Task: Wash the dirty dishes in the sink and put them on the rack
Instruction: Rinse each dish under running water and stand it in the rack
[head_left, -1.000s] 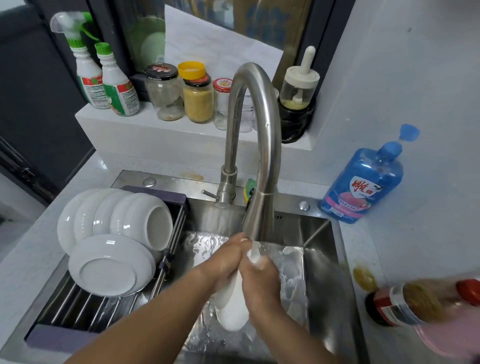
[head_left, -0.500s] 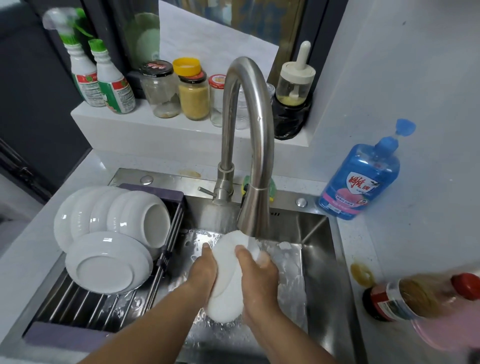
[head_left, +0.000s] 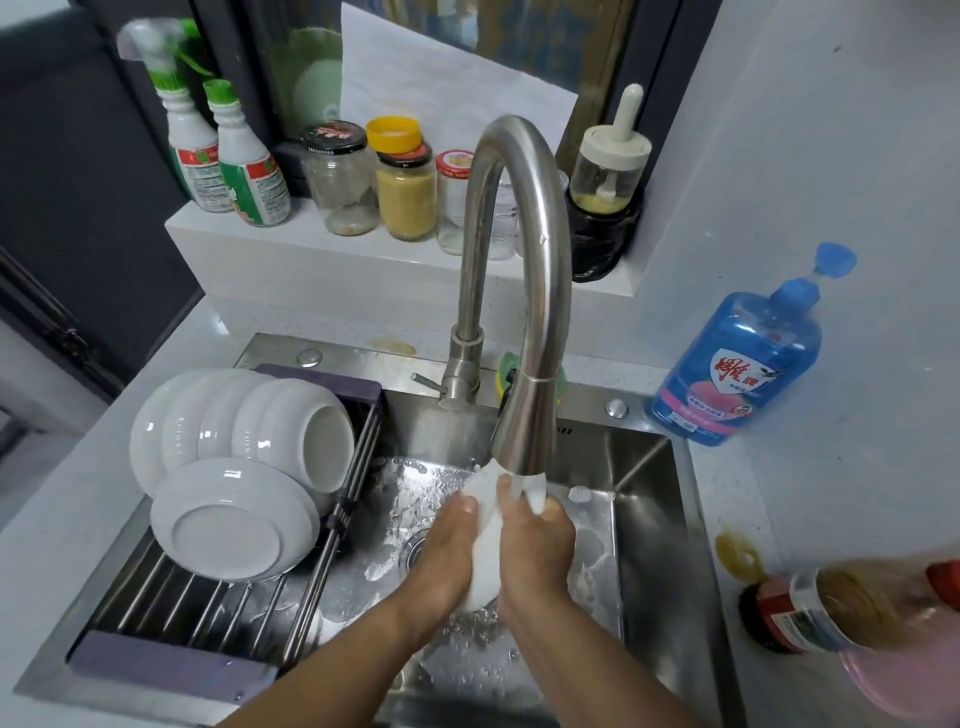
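Most of the job looks done: a row of white bowls (head_left: 249, 421) and a plate (head_left: 228, 525) lean on the rack (head_left: 171, 623) at the sink's (head_left: 644, 545) left. One white dish (head_left: 485, 551) is under the tap (head_left: 524, 291), held edge-up, with the fingers of the left hand (head_left: 441, 556) and right hand (head_left: 535, 551) curled round it. It looks glossy, wet and clean. I cannot tell whether more lies beneath.

Pale grey wall (head_left: 831, 130) at right, speckled white worktop (head_left: 78, 493) below; behind, white ledge (head_left: 311, 270) under dark-framed window (head_left: 545, 36).
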